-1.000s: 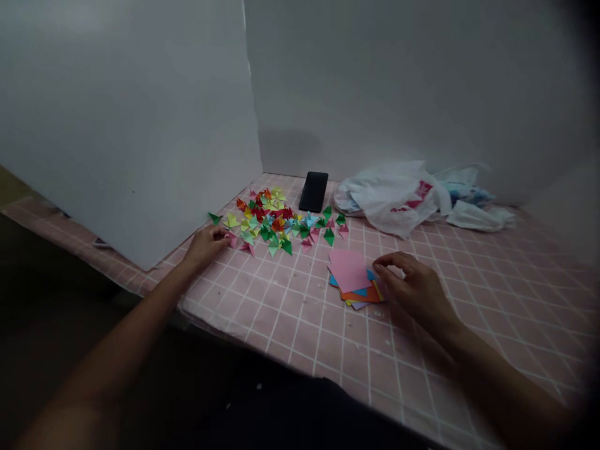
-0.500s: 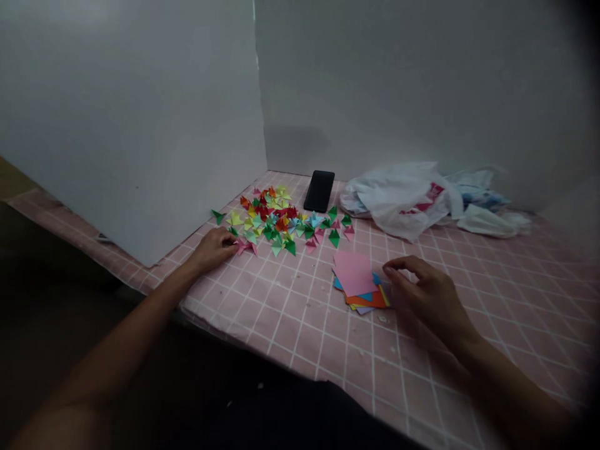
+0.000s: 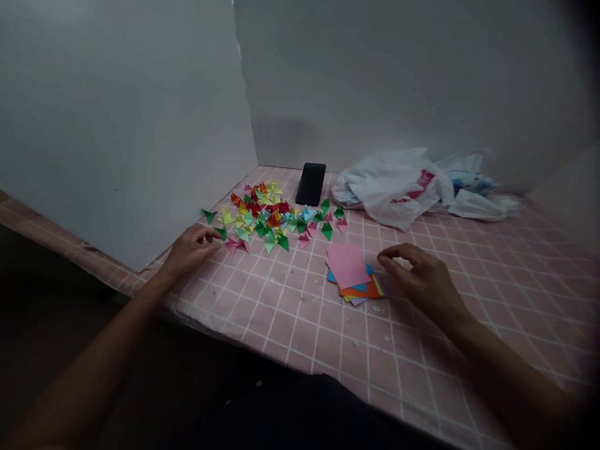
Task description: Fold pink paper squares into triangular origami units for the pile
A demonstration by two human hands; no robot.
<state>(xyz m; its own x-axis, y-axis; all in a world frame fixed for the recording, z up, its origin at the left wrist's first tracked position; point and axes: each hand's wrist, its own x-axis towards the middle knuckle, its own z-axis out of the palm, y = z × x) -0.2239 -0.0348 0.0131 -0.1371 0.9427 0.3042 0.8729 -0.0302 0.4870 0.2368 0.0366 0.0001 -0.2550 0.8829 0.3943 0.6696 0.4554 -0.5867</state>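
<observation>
On the left, my left hand (image 3: 191, 251) is beside a crowd of small folded paper cranes (image 3: 269, 215) in red, yellow, green, pink and blue. Its thumb and fingertips are slightly apart, holding nothing. A pink paper crane (image 3: 237, 245) rests just right of the fingertips, and a green paper crane (image 3: 220, 233) lies right at them; whether they touch is unclear. My right hand (image 3: 424, 280) hovers with curled fingers, thumb and forefinger tips almost together and nothing seen between them. Just left of it lies a loose stack of coloured paper squares, a pink sheet (image 3: 347, 265) on top.
Behind the cranes lies a black phone (image 3: 311, 184) by the wall. Crumpled white plastic bags (image 3: 394, 187) sit at the back right. A white panel (image 3: 126, 137) stands along the left. Pink checked cloth (image 3: 281, 319) covers the table, whose front edge runs near my lap.
My left hand has let go of the pink crane and drawn back to the left, its fingers opening. My right hand stays beside the paper stack. The view has shifted slightly.
</observation>
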